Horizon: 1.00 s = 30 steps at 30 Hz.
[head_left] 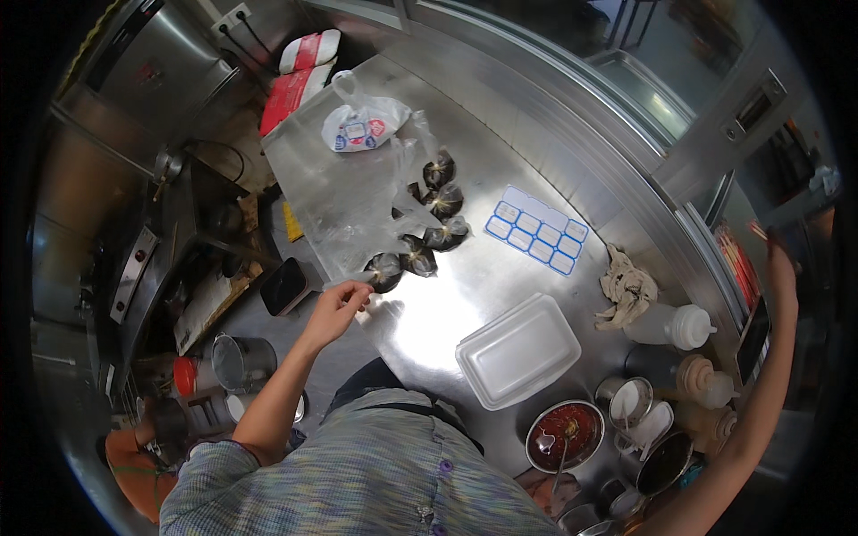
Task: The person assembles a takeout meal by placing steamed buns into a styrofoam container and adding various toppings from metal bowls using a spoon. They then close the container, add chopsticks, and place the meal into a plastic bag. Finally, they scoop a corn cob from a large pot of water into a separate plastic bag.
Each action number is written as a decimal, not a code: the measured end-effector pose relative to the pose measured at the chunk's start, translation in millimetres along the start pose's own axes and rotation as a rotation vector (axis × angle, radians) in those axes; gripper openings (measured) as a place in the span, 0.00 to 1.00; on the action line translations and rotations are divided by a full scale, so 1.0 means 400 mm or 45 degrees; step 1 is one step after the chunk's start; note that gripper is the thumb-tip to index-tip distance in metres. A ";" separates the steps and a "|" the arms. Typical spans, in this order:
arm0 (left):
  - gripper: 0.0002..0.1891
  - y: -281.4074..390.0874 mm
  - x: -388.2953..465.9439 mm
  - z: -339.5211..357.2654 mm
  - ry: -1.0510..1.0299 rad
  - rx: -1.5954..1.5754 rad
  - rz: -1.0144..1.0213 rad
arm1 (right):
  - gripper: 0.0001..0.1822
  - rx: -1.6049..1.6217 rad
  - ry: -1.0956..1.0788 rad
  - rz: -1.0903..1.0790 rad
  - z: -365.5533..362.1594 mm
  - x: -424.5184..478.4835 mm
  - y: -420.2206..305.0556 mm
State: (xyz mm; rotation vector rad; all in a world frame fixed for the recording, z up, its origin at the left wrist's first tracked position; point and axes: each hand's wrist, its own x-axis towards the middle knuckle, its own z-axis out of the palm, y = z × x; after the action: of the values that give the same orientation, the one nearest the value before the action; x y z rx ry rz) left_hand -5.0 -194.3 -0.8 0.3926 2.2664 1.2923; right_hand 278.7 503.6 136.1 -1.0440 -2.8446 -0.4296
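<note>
My left hand [340, 308] is at the steel counter's near edge with its fingers curled together. It is beside the tail of a knotted clear plastic bag of dark sauce [385, 270]; whether it grips the tail is unclear. Several similar bags, such as one dark bag [439, 169], run up the counter in a line. Far to the right, my right hand [779, 258] is raised by the wall, closed on slim red-and-white sticks [758, 231], apparently wrapped chopsticks. Below it, more red-wrapped sticks [737, 264] stand in a holder. A closed white foam box [519, 352] lies before me.
A white carrier bag [365, 124] stands at the counter's far end. Blue-edged label stickers [537, 230] lie near a crumpled cloth [627, 285]. Squeeze bottles [670, 326] and a bowl of red sauce [565, 437] crowd the right. A phone [285, 287] rests at left; another person's sleeve [134, 472] shows lower left.
</note>
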 end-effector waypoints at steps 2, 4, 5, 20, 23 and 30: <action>0.19 -0.029 0.002 -0.026 0.141 0.246 0.051 | 0.21 -0.119 0.036 0.096 -0.084 -0.024 -0.017; 0.25 -0.044 0.013 -0.030 0.340 0.505 0.212 | 0.22 -0.164 0.043 0.147 -0.123 -0.037 0.046; 0.28 -0.050 0.009 -0.032 0.438 0.649 0.283 | 0.22 -0.175 0.034 0.168 -0.142 -0.046 0.051; 0.30 -0.083 0.223 -0.022 0.183 0.181 0.187 | 0.14 0.496 1.112 0.117 -0.344 -0.559 -0.373; 0.18 -0.034 0.265 0.001 -0.051 -0.230 0.354 | 0.12 1.146 1.243 0.357 -0.319 -0.624 -0.568; 0.15 0.024 0.251 -0.030 -0.435 -0.121 0.340 | 0.11 1.236 0.976 0.553 -0.284 -0.691 -0.840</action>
State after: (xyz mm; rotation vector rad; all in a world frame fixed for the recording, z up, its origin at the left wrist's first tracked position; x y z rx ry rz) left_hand -95.4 -150.1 -15.4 0.8363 1.9056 1.3369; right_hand 271.1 54.3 119.3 -0.9236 -1.6993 0.4616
